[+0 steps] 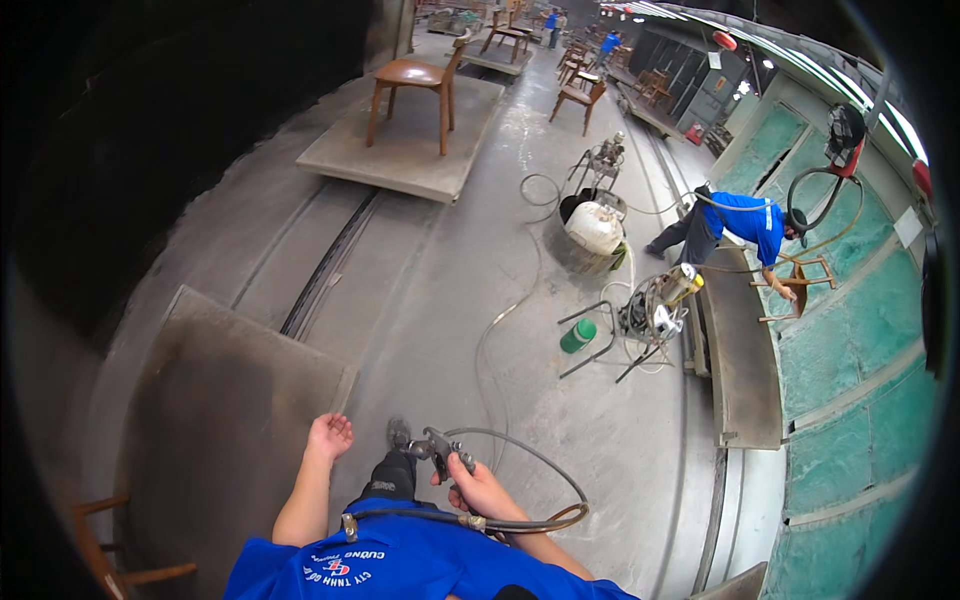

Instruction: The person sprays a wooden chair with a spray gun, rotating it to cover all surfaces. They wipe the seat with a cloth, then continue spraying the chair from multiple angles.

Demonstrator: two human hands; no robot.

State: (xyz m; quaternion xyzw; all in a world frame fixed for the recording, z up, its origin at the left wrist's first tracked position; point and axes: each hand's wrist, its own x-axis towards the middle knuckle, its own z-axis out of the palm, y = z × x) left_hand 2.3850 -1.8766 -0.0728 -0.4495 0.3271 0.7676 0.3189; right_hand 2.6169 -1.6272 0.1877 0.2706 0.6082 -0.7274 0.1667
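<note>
My right hand [482, 490] is wrapped round the grip of a dark metal spray gun [440, 452], held in front of my body. A dark hose [545, 456] loops out to the right from the gun and comes back across my waist, where brass-coloured fittings [472, 521] show. My left hand [331, 436] hangs empty, palm up, with its fingers loosely curled and apart. It is close to the corner of a flat grey platform [235, 400], seemingly above it.
A wooden chair [412, 75] stands on another platform [400, 150] ahead. To the right are a pump on a stand [655, 310], a green can [578, 336] and a drum with a white cover [594, 228]. A co-worker [735, 222] bends over a chair [800, 290] by green-coated panels. A thin hose [484, 345] crosses the floor.
</note>
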